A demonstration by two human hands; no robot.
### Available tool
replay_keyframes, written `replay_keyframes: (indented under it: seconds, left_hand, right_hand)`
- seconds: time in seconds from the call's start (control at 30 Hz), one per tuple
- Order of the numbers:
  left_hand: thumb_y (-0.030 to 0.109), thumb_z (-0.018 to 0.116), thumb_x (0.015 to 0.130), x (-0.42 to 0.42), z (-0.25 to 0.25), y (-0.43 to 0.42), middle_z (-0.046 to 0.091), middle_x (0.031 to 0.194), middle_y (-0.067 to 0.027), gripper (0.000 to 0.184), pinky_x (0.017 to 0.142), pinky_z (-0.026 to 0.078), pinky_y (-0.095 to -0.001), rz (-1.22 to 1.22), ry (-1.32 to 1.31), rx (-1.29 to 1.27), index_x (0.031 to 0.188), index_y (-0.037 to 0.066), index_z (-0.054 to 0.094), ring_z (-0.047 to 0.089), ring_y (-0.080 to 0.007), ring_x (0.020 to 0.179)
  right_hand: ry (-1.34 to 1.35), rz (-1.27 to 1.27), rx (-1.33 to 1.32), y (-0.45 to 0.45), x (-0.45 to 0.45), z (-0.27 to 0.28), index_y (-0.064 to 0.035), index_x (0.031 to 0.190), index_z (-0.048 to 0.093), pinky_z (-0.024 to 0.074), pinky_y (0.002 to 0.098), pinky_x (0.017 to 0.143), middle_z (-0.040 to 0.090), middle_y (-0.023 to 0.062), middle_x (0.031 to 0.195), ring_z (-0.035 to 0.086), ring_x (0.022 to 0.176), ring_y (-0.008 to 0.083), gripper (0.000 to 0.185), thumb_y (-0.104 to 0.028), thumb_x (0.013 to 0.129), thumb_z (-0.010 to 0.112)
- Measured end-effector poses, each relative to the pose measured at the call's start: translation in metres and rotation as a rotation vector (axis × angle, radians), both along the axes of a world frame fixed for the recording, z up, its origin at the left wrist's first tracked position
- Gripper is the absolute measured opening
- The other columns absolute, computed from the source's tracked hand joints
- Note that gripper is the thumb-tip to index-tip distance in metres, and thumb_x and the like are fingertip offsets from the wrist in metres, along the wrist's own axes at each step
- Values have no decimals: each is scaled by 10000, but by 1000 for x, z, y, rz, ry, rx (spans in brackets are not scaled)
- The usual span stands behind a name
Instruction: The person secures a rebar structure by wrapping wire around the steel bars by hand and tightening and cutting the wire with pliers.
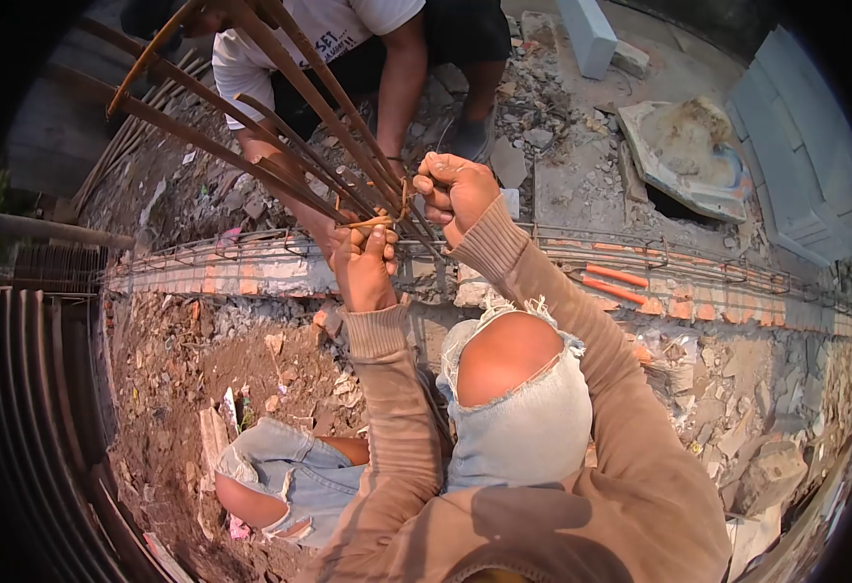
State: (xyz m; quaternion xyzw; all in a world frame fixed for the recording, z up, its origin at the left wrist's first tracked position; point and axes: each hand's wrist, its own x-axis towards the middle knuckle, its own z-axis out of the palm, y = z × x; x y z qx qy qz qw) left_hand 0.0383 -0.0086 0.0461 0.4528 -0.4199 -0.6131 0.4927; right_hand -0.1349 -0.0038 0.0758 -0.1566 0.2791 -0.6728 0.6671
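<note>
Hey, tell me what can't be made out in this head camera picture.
In the head view:
- Rods: upper ends cut off by the top edge.
- Co-worker's hands: fingers mostly hidden behind the rods and the left hand.
- Right hand: whatever its fingertips pinch is too small to identify.
- Orange-handled tool: its head is too small and dim.

Left hand (364,275), right hand (462,197) extended forward (fingers (437,197) curled).

Sunlit. Dirt ground (178,389) with rubble (774,476). Corrugated sheet (32,418) far left, pale blocks (803,136) stacked upper right, low brick strip (251,279) across middle.
</note>
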Motion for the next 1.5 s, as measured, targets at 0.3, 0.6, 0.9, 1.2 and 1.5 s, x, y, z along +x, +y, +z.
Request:
replay_keyframes:
  seconds: [0.3,0.6,0.9,1.2,1.5]
  left_hand:
    - [120,610,959,4,-11,2,619,835,-40,175,526,438,-223,-167,158,61,1104,23,605,535,-70,665]
    - [245,666,940,-23,3,11,568,681,-22,206,446,421,-251,41,371,98,989,55,605,514,-92,530]
    - [218,619,958,-40,16,16,420,596,12,215,426,343,-270,115,398,127,812,97,518,404,-106,497]
    - [188,625,943,-38,23,16,387,586,25,198,410,325,-256,133,390,173,820,76,517,397,-98,482]
    - [211,669,934,-41,17,38,695,803,-129,253,441,476,-209,216,218,80,934,-35,612,647,-132,598]
  right_hand:
    - [80,-88,121,-22,-27,-9,-43,860,575,274,211,412,507,-1,680,359,476,57,184,-172,988,540]
    - [2094,-852,-537,34,-18,46,-74,1076,631,295,445,1072,641,52,969,558,1112,235,235,-165,866,686]
    - [2048,-226,-749,12,-24,15,-97,926,642,516,388,700,652,73,876,661,797,266,135,-127,796,663]
    - [2032,-100,-534,9,-8,29,-79,841,627,530,441,617,658,143,729,664,704,347,133,-203,795,626]
    - [1707,-244,-505,23,-3,2,-18,845,622,497,432,581,639,182,717,641,657,370,119,-136,856,615]
